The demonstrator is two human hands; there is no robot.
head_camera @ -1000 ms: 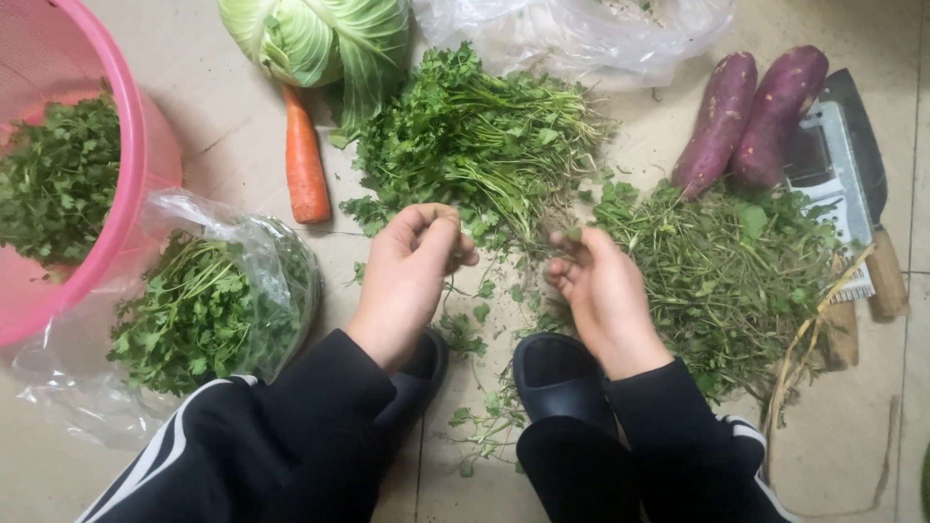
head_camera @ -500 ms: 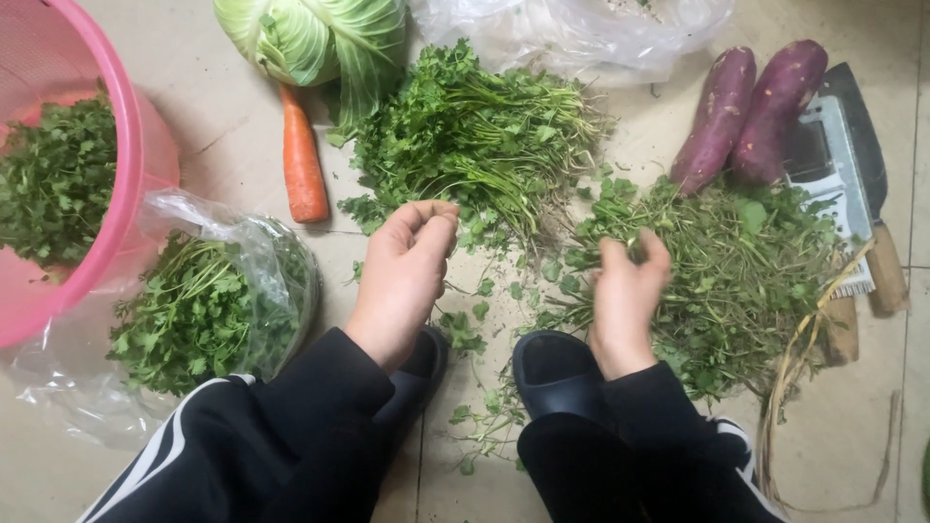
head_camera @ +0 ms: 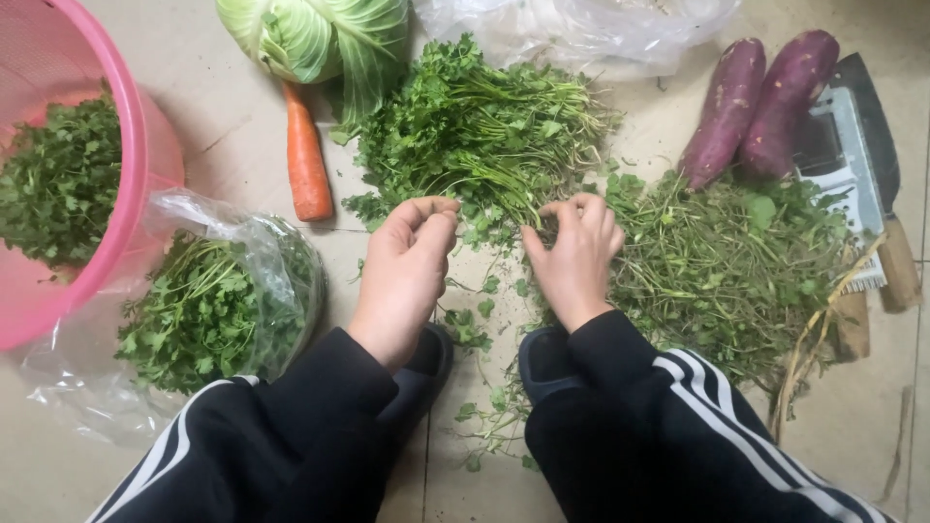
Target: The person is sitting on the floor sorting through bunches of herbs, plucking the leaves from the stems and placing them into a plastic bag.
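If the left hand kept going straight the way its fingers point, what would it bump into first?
The left hand points up and away, toward the pile of leafy green herbs just ahead of its fingertips. It would likely meet those herbs first, though depth is hard to judge from above.

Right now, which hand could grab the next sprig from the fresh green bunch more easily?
Probably the right hand: its fingertips already touch the stems of the loose bunch of leafy green herbs on the floor. The left hand is curled just short of them.
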